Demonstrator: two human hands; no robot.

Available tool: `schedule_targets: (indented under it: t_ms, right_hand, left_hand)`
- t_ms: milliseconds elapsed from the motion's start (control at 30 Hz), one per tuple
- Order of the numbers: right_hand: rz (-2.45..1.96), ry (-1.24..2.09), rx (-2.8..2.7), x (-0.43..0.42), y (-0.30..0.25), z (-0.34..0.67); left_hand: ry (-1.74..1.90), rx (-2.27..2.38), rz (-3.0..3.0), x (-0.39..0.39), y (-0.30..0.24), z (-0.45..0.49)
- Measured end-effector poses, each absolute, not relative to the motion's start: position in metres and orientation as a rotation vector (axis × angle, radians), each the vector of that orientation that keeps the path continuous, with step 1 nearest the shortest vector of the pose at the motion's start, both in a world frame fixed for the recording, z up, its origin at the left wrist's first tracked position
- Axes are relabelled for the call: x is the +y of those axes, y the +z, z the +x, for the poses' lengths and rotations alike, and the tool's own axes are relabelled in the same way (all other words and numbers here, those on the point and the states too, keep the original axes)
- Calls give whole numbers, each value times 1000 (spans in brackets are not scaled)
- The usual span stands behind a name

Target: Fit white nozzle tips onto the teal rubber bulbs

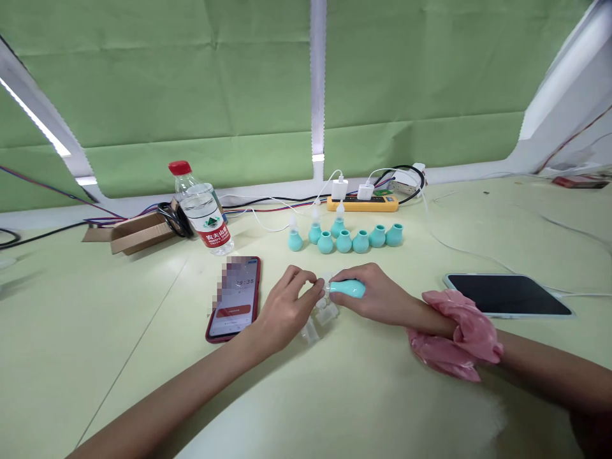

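Note:
My right hand (373, 290) is wrapped around a glossy teal squeeze bulb (351, 289), which lies on its side with its neck toward my left hand (291, 303). The left thumb and fingertips pinch a small clear plastic tip at the neck of the bulb; the fingers partly hide it. Loose translucent plastic pieces (327, 313) lie on the table just beneath both hands. Farther back stand several open-necked teal bulbs (361, 241) in a row. Beside them at the left are three teal bulbs with clear pointed tips (295, 238) fitted on top.
A phone with its screen lit (236, 296) lies left of my hands, and a dark-screened phone (509, 295) at the right. Behind are a water bottle (205, 217), a cardboard box (143, 233), cables and a yellow power strip (363, 204). A pink scrunchie (456, 335) circles my right wrist.

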State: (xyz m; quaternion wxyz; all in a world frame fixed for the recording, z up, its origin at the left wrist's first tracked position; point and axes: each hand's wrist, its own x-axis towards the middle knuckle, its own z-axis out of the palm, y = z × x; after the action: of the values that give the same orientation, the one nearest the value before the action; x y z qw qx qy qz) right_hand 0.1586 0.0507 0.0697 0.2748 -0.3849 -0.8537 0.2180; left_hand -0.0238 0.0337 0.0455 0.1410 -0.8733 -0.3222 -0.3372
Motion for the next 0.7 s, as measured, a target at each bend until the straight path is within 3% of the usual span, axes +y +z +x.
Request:
schedule_targets:
  t_ms: [167, 433, 700]
  right_hand:
    - [-1030, 515, -2259, 47, 66, 155]
    - [-1043, 347, -2274, 43, 61, 153]
    - [-1005, 209, -2350, 43, 60, 156]
  left_hand:
    - [-921, -748, -2510, 33, 46, -26]
    - [-912, -845, -2567, 33, 47, -24]
    - [-1274, -1092, -2715, 32, 55, -24]
